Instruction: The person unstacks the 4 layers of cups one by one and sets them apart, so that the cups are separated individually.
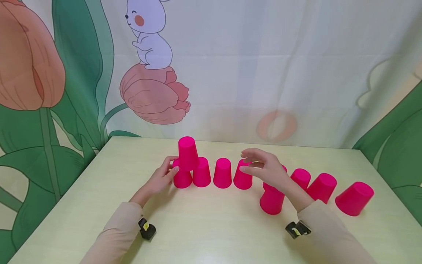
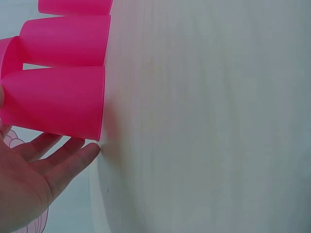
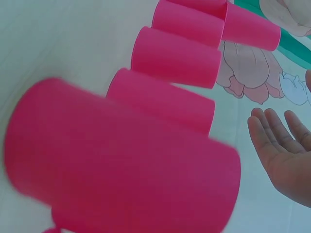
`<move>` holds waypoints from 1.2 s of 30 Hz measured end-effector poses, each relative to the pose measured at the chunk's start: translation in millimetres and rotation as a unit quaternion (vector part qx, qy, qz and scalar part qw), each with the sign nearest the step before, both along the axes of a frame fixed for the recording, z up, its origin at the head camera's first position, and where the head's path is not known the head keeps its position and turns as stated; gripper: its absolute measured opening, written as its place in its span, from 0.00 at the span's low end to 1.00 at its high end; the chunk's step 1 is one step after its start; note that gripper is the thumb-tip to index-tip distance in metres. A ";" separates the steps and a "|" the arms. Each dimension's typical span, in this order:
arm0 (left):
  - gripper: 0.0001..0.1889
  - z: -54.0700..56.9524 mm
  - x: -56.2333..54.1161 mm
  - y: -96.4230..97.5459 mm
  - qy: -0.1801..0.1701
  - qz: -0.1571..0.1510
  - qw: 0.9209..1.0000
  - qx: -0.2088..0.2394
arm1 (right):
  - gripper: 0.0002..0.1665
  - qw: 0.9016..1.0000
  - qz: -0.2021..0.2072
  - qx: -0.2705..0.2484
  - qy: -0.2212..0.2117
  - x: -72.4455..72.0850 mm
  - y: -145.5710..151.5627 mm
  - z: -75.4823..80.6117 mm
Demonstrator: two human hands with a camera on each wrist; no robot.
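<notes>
A pink cup (image 1: 188,154) stands upside down across two others, the leftmost cup (image 1: 182,180) and the cup beside it (image 1: 202,174). My left hand (image 1: 163,176) is at the leftmost cup, thumb at its near side and fingers extended along its outer side; the left wrist view shows these fingers (image 2: 63,155) loosely straight. My right hand (image 1: 265,167) hovers by the fourth base cup (image 1: 242,179), overlapping it in the head view. Nothing lies in its relaxed fingers, and the right wrist view shows the palm (image 3: 291,170) apart from the cups.
Another inverted pink cup (image 1: 222,174) stands mid-row. At the right are several more, among them a near cup (image 1: 271,201), partly behind my right forearm, and a far-right cup (image 1: 355,198). A printed curtain (image 1: 224,73) hangs behind the pale table (image 1: 204,227).
</notes>
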State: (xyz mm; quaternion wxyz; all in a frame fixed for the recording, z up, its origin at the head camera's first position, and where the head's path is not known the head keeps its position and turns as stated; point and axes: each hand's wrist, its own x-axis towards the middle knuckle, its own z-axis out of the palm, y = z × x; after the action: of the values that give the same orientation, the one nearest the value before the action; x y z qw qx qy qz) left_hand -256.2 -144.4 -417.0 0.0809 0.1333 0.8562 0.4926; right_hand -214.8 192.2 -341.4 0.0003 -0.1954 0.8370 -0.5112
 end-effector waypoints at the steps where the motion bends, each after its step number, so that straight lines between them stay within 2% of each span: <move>1: 0.23 0.2 -0.1 -0.1 -0.001 -0.001 1.000 0.000 | 0.28 1.000 0.002 -0.006 -0.001 -1.7 -3.6 0.2; 8: 0.23 -0.5 -0.7 -1.5 0.002 -0.001 1.000 0.000 | 0.29 0.999 0.012 -0.038 -0.019 -12.5 -30.6 -1.8; 18: 0.23 -0.1 -0.5 0.1 -0.002 0.002 1.000 0.001 | 0.31 0.998 0.001 -0.061 -0.019 -23.5 -62.7 -2.8; 25: 0.23 0.1 -0.9 0.3 -0.004 0.002 1.000 0.001 | 0.32 0.998 -0.028 -0.054 -0.018 -33.3 -80.3 -1.2; 30: 0.23 0.2 -0.7 0.2 0.000 0.002 1.000 0.000 | 0.32 0.997 -0.037 -0.058 -0.030 -38.1 -91.1 -2.8; 36: 0.24 0.8 -0.2 0.3 -0.012 0.002 1.000 0.006 | 0.34 0.997 -0.044 -0.048 -0.035 -40.7 -104.9 -2.9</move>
State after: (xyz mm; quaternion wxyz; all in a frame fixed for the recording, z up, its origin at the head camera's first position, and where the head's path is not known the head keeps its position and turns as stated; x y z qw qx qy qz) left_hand -256.4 -144.0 -416.2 0.0895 0.1263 0.8526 0.4990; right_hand -255.5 87.3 -344.3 -0.0025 -0.1408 0.8185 -0.5570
